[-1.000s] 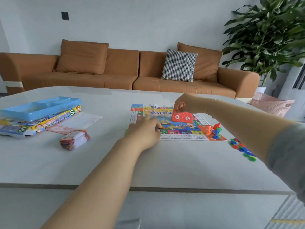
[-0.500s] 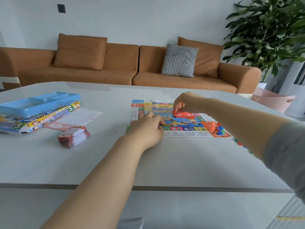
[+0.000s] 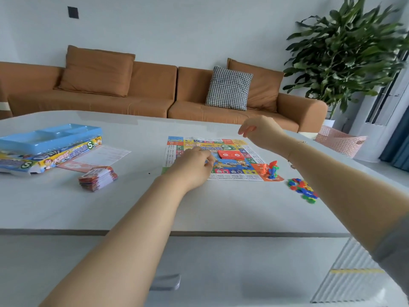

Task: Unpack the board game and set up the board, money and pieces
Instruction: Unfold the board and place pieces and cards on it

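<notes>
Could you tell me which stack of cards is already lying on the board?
The red card stack, flat at the game board's centre; the multicoloured stack sits off-board on the table.

Pale table (image 3: 124, 209), game board (image 3: 221, 160), box (image 3: 48, 160), card stack (image 3: 97, 178), paper sheet (image 3: 104, 155), coloured tokens (image 3: 302, 189)

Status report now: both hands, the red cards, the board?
Right hand open, raised above board, empty. Left hand curled, on the board; hold unclear. Red cards flat at board centre. Nothing blocking.
</notes>
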`<state>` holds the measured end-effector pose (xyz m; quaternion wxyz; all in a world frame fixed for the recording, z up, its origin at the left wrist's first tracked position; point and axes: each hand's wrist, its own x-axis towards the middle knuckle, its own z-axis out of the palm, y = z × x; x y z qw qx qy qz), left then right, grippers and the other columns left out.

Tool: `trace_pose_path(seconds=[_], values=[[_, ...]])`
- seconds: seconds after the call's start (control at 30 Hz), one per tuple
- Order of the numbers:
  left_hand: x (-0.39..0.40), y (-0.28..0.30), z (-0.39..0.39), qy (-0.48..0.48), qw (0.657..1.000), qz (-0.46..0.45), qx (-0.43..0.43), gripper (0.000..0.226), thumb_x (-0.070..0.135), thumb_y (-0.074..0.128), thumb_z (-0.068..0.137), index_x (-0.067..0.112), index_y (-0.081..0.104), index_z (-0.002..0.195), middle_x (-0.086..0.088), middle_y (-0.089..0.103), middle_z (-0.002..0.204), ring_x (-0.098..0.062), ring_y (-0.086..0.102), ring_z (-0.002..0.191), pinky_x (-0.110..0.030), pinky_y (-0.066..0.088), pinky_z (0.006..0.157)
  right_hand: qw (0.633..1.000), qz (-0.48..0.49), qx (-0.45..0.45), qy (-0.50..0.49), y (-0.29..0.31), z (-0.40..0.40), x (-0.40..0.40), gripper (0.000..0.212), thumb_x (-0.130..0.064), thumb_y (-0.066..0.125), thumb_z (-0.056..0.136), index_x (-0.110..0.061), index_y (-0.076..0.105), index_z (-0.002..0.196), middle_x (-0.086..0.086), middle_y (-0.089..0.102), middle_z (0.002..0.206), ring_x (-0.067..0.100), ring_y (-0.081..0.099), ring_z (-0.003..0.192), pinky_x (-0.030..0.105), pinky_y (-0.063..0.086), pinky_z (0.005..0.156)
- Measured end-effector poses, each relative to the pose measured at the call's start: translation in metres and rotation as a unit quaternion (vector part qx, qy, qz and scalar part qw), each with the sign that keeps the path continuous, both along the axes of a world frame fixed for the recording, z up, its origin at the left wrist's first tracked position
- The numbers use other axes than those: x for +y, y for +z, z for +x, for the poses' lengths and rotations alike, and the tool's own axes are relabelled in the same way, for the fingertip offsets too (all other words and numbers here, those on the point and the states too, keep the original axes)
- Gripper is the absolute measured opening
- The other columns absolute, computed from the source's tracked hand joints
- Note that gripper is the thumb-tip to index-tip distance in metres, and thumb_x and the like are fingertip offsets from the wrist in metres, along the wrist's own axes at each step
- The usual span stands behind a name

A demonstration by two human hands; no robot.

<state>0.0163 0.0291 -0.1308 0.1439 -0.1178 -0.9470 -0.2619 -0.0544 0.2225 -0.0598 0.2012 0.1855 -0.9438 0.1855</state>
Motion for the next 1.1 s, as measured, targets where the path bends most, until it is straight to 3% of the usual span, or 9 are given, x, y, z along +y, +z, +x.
trace_pose_path(seconds=[0.13, 0.27, 0.43, 0.57, 0.77, 1.1], values=[[0.017, 0.009, 0.009, -0.039, 0.999, 0.019, -0.007, 0.023, 0.017, 0.046, 0.094, 0.018, 0.064, 0.109, -0.002, 0.059, 0.119, -0.018, 0.055, 0.11, -0.024, 0.041, 0.088, 0.997, -0.067, -0.008, -0.029, 0.008, 0.037, 0.032, 0.039, 0.005, 0.037, 0.083, -0.02, 0.068, 0.078, 0.001, 0.066, 0.091, 0.024, 0.062, 0.091, 0.032, 0.053, 0.076], [0.037, 0.014, 0.017, -0.069, 0.997, 0.005, -0.03, 0.025, 0.015, 0.046, 0.094, 0.018, 0.064, 0.11, -0.001, 0.06, 0.119, -0.018, 0.055, 0.108, -0.026, 0.042, 0.089, 0.986, -0.146, 0.004, -0.082, -0.002, 0.06, 0.065, 0.041, 0.003, 0.036, 0.085, -0.019, 0.071, 0.081, 0.004, 0.068, 0.098, 0.023, 0.061, 0.096, 0.033, 0.052, 0.083], [0.051, 0.008, 0.022, -0.043, 0.995, -0.082, -0.031, 0.025, 0.02, 0.046, 0.093, 0.021, 0.062, 0.111, 0.0, 0.056, 0.119, -0.02, 0.053, 0.11, -0.032, 0.044, 0.092, 0.977, -0.144, -0.034, -0.153, -0.031, 0.067, 0.107, 0.037, -0.006, 0.035, 0.097, -0.009, 0.069, 0.111, 0.004, 0.062, 0.125, 0.022, 0.056, 0.108, 0.028, 0.043, 0.093], [0.044, 0.001, 0.02, -0.013, 0.994, -0.111, -0.009, 0.028, 0.019, 0.042, 0.094, 0.019, 0.059, 0.116, 0.0, 0.054, 0.123, -0.02, 0.046, 0.116, -0.036, 0.042, 0.095, 0.956, -0.229, -0.103, -0.151, -0.054, 0.063, 0.125, 0.037, -0.016, 0.034, 0.098, -0.011, 0.06, 0.123, 0.006, 0.059, 0.127, 0.022, 0.054, 0.105, 0.025, 0.037, 0.086], [0.045, -0.003, 0.011, -0.036, 0.995, -0.096, -0.012, 0.032, 0.015, 0.04, 0.095, 0.019, 0.058, 0.121, 0.0, 0.053, 0.127, -0.018, 0.043, 0.123, -0.038, 0.039, 0.102, 0.954, -0.227, -0.135, -0.141, -0.068, 0.062, 0.141, 0.035, -0.009, 0.036, 0.092, -0.016, 0.069, 0.103, 0.004, 0.062, 0.11, 0.02, 0.055, 0.1, 0.025, 0.04, 0.082], [0.06, -0.003, -0.006, -0.045, 0.996, -0.072, -0.035, 0.032, 0.017, 0.041, 0.096, 0.018, 0.058, 0.123, -0.003, 0.052, 0.129, -0.02, 0.042, 0.125, -0.036, 0.035, 0.105, 0.962, -0.202, -0.138, -0.124, -0.064, 0.066, 0.156, 0.018, -0.02, 0.061, 0.088, -0.013, 0.073, 0.1, -0.001, 0.066, 0.1, 0.017, 0.059, 0.091, 0.024, 0.042, 0.079]])
